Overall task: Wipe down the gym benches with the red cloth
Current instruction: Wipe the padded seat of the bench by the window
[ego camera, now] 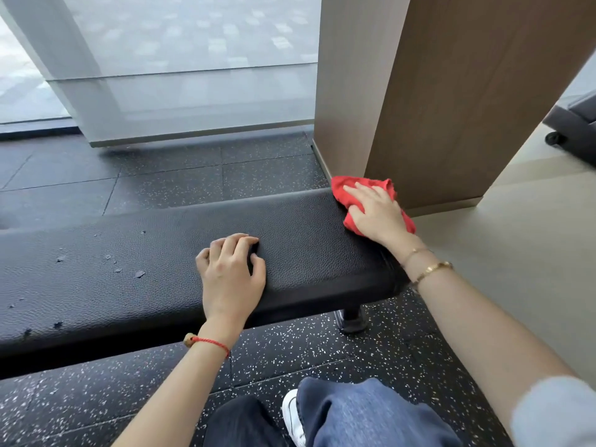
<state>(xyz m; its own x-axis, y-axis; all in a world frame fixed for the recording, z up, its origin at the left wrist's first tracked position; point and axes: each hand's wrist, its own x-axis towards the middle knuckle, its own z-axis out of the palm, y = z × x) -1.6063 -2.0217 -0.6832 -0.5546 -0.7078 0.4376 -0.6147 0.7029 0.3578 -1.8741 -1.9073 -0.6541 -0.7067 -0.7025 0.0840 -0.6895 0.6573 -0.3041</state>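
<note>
One cloth (354, 183) under R hand (379, 214); bench (306, 237) end

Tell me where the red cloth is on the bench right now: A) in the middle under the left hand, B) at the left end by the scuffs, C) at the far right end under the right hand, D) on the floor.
C: the right hand presses the red cloth flat at the bench's far right end.

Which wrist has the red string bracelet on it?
The left wrist: its red string bracelet sits behind the left hand resting on the bench; the right wrist wears gold bracelets.
</note>
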